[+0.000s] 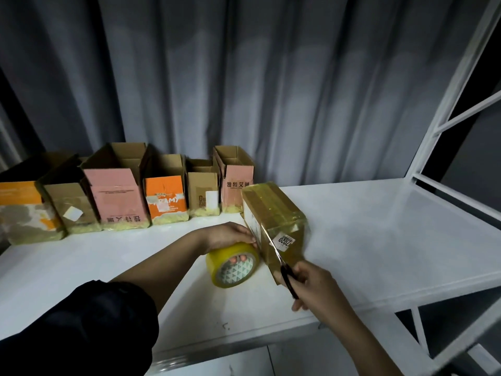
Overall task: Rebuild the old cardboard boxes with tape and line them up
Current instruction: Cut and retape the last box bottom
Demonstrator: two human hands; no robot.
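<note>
R hand (309, 286) w/ scissors (282, 263); L hand (230, 236) grips tape roll (233, 265).

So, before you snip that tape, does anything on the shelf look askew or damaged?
The leftmost box in the back row has its orange print torn away in patches. The tall pink box stands with its lettering upside down. The box being taped lies on its side, angled to the row, which fits the cutting under way.

Dim room with curtain and white shelving

A pleated grey fabric curtain (244, 77) hangs full-width behind the glossy white worktop (393, 240); a white metal shelving frame (444, 126) rises at the right, with dark gaps between its bars and soft reflections below.
</note>
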